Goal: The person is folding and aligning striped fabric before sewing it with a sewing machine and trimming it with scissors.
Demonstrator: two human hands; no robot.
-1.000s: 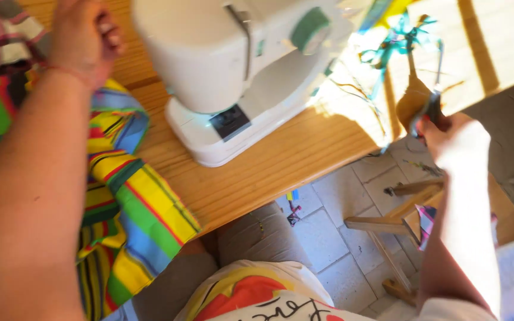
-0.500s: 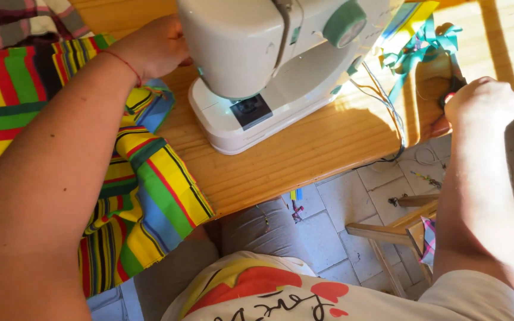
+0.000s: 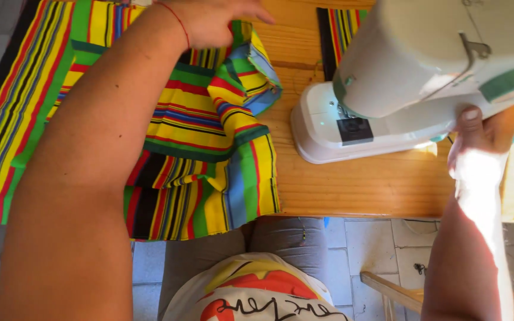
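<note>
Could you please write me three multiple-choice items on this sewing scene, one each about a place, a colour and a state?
1. Where does the sewing machine stand?
A. on the wooden table
B. on the floor
C. on the person's lap

2. What does the fabric look like?
A. plain white
B. bright multicoloured stripes
C. black dots

3. What is the right hand doing?
A. hanging free
B. holding scissors
C. gripping the machine's right end

Answers: 1 A, its base rests on the wood; 2 B, yellow, green, red and blue stripes show; 3 C, the thumb presses against the machine body, while the left hand rests on the fabric.
</note>
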